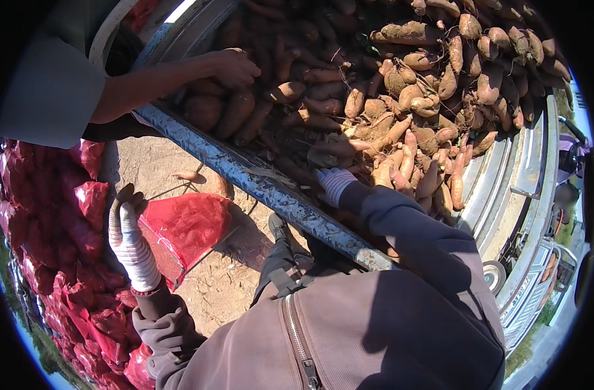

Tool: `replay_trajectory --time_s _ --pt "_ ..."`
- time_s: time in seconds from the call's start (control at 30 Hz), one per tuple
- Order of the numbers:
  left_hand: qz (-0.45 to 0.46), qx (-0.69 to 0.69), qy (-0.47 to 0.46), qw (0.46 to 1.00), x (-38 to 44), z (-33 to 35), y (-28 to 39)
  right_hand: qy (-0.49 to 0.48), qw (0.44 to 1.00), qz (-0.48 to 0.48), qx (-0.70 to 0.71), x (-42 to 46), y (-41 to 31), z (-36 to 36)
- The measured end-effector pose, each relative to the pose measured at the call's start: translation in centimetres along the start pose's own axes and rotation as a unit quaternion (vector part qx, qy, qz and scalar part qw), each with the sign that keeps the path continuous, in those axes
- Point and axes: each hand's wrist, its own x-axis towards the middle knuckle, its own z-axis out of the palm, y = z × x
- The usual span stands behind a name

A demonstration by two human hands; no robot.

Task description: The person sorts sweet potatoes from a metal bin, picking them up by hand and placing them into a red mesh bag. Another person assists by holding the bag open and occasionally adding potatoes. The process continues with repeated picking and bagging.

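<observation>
Sweet potatoes [414, 92], soil-covered and some with stringy roots, lie heaped in a metal truck bed. My right hand [336, 184], in a striped knit glove, reaches into the near edge of the heap; its fingers are partly hidden, so any hold cannot be told. My left hand [131, 234], in a striped glove with dirty dark fingertips, is raised over the ground at the left with nothing in it. Beside it, a red mesh bag [194, 229] hangs or lies on a thin metal frame, low between the left hand and the bed.
The bed's worn blue metal edge [258, 183] runs diagonally before me. A co-worker's bare hand [236, 68] touches the heap at upper left. Filled red mesh bags [58, 234] are piled at far left. Loose sweet potatoes [186, 174] lie on the sandy ground. Another vehicle [526, 297] stands at right.
</observation>
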Motion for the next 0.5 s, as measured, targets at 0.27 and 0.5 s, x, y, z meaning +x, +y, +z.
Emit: replay_trajectory --time_s 0.27,0.5 --pt "-0.034 -0.124 -0.205 0.97 -1.9 15.7 4.5 -0.021 0.996 0.089 0.018 6.1 -0.4 3.4" --pt "-0.105 -0.077 -0.275 0.953 -2.1 21.2 2.1 -0.065 0.997 0.031 0.008 2.1 0.3 1.3"
